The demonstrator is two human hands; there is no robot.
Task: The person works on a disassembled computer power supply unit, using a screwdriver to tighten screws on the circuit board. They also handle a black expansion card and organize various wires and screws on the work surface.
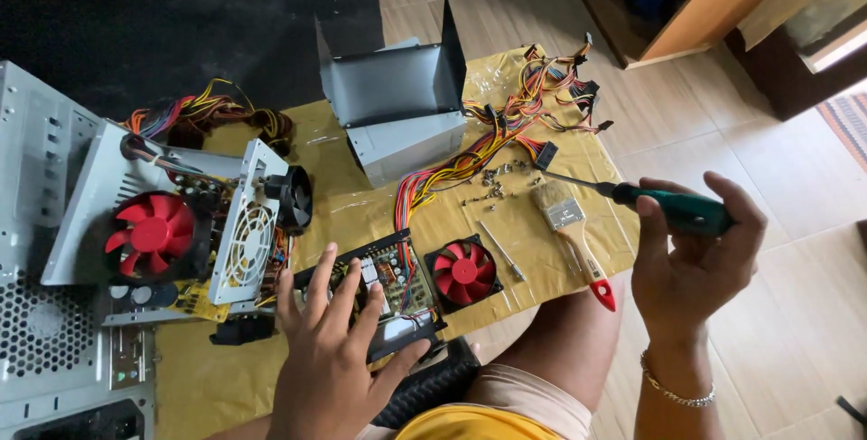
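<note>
My left hand lies flat with spread fingers on a power-supply circuit board on a yellow sheet on the floor. A red fan in a black frame sits just right of that board. My right hand grips a green-handled screwdriver, its thin shaft pointing left toward a bundle of coloured wires. A paintbrush with a wooden handle and red tip lies between the fan and my right hand. My bare knee sits under the right forearm.
An open grey metal casing stands at the back. Left of it rest another opened power supply with a red fan and a silver computer case. Loose screws and a metal rod lie on the sheet. Wooden furniture stands at top right.
</note>
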